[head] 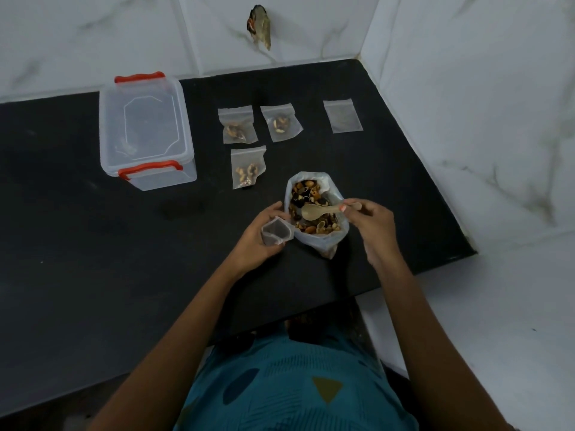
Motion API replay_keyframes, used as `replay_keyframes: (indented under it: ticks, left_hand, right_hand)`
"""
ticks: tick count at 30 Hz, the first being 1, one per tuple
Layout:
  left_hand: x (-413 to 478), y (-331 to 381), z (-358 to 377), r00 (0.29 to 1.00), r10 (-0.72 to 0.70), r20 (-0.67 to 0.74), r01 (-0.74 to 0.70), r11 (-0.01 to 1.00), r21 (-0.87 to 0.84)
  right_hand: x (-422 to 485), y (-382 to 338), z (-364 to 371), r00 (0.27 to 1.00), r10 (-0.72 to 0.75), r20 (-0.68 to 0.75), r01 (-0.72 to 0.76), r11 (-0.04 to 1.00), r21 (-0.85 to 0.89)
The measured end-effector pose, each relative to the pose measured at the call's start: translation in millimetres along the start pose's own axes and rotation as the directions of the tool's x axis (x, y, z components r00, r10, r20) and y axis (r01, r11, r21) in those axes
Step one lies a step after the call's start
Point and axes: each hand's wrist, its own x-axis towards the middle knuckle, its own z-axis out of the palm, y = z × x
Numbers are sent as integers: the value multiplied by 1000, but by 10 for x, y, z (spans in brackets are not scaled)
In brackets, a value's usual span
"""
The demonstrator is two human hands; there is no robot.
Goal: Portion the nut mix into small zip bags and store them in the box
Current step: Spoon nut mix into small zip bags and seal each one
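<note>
Nearest the camera: teal patterned garment point(295, 384), at the near edge of the black countertop point(93, 259). Both forearms reach from there toward the nut-mix bag point(317, 241), used as the reference below

Left hand point(258, 234): just left of the nut-mix bag. Fingers curl round a small zip bag point(277, 233) and grip it with its mouth held open. The small zip bag looks empty and sits just beside the nut-mix bag's left side

Right hand point(370, 222): just right of the nut-mix bag. Thumb and fingertips pinch the handle of a pale spoon point(317, 210). The spoon bowl lies over the bag's open mouth; cannot tell whether it touches the nuts

Nut-mix bag: stands on the countertop, top rolled open, nut mix point(306, 188) visible inside

Just beyond it and to the left: near filled bag point(248, 168), flat on the countertop, a small portion of nuts inside

Farther beyond: left rear filled bag point(237, 125) and right rear filled bag point(281, 122), side by side, flat, each with a small portion

Beyond and to the right: empty zip bag point(343, 116), flat, apart from the filled ones

Well to the left and beyond: box point(146, 129), clear plastic, lid on, red clips at its near and far ends. All the small bags lie outside it

Farthest: white marbled wall point(466, 88) with a broken hole point(259, 28), straight beyond the nut-mix bag
</note>
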Motion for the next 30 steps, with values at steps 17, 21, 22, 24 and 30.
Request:
replay_keyframes:
  ticks: [17,21,22,24,30]
  left_hand:
    - [-148,27,119,995,-8,101,1,998,66]
    - [-167,41,149,989,-50,139,42,997,61]
    - [-170,39,153,986,-82,145,72,995,76]
    - [-172,44,161,979,-122,163,104,988,115]
    - [-188,78,191,973,-154,173,133,983,129]
  right_hand:
    - [-140,-96,-130,799,-548,248,588,628,-509]
    - [-185,-72,-53,832,-511,214,544,681,-490]
    - [-176,-73,-64,849,-496,182,518,712,-474]
    - [-146,-75,-97,890,-442,110,446,795,-411]
    - [-148,-109,-149,821,-528,217,563,687,-459]
